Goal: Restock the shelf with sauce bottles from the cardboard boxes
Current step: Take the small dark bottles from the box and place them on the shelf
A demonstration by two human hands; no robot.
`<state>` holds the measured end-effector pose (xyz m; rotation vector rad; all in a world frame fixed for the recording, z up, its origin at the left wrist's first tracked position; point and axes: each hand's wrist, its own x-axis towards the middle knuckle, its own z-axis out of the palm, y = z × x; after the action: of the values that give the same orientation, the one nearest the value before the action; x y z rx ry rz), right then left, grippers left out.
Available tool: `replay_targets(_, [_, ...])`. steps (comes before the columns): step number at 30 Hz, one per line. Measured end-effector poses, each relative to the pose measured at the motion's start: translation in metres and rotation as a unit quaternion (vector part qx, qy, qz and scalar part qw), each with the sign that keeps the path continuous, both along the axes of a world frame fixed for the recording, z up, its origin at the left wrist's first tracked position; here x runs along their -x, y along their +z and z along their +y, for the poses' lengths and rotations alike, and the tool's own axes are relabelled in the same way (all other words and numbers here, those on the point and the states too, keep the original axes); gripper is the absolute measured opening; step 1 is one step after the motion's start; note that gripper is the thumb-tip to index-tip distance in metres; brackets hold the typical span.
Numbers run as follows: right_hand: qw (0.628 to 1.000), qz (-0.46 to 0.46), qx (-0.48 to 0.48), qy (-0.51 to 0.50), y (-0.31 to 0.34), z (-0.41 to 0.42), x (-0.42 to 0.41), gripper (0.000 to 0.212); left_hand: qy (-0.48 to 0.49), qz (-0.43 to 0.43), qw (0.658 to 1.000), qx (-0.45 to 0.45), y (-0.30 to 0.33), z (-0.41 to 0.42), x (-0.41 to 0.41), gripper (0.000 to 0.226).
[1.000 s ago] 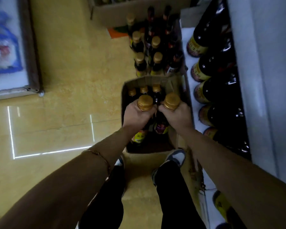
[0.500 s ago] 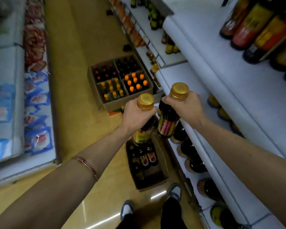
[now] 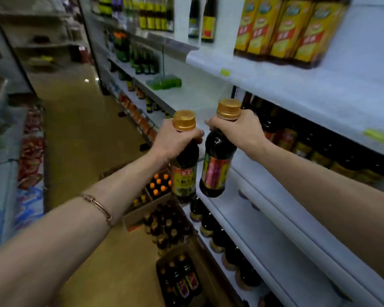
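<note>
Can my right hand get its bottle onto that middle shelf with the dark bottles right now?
Probably yes. The right hand holds its bottle at the middle shelf, whose bare front looks free.

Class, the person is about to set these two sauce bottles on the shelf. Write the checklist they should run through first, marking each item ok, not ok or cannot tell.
1. Left hand grips the neck of the left bottle: ok.
2. Right hand grips the neck of the right bottle: ok.
3. Both gold caps in place: ok.
4. Bottles apart, not knocking: cannot tell, they hang very close.
5. Bare space on the white shelf beside the right bottle: ok.
6. Matching dark bottles already on that shelf: cannot tell, labels blurred.
</note>
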<state>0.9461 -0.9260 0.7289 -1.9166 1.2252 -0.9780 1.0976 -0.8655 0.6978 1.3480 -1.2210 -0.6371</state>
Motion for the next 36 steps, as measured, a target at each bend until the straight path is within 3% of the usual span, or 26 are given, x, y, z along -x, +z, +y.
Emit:
replay_targets(5, [1.0, -0.013, 0.029, 0.002, 0.052, 0.011, 0.008, 0.038, -0.014, 0.02, 0.999, 0.026, 0.046, 0.002, 0.008, 0.009])
replay_targets(11, [0.998, -0.025, 0.064, -0.011, 0.113, 0.017, 0.026, 0.031, -0.053, 0.002, 0.997, 0.056, 0.11, 0.001, 0.027, 0.021])
replay_targets(16, [0.994, -0.044, 0.094, -0.03, 0.164, 0.007, 0.047, 0.049, -0.079, 0.035, 0.991, 0.106, 0.164, -0.014, 0.051, 0.022])
replay_targets(21, [0.989, -0.03, 0.115, -0.087, 0.207, -0.014, 0.078, 0.043, -0.115, 0.043, 0.983, 0.14, 0.208, -0.044, 0.083, 0.018])
replay_targets(25, [0.981, -0.011, 0.147, -0.125, 0.232, -0.043, 0.106, 0.056, -0.141, 0.045, 0.977, 0.151, 0.233, -0.078, 0.114, 0.016])
replay_targets(31, [0.973, -0.009, 0.156, -0.17, 0.254, -0.09, 0.157, 0.059, -0.165, 0.038, 0.972, 0.162, 0.253, -0.145, 0.164, 0.023])
replay_targets(36, [0.966, -0.007, 0.156, -0.208, 0.257, -0.125, 0.198, 0.052, -0.184, 0.037, 0.969, 0.161, 0.259, -0.188, 0.207, 0.015])
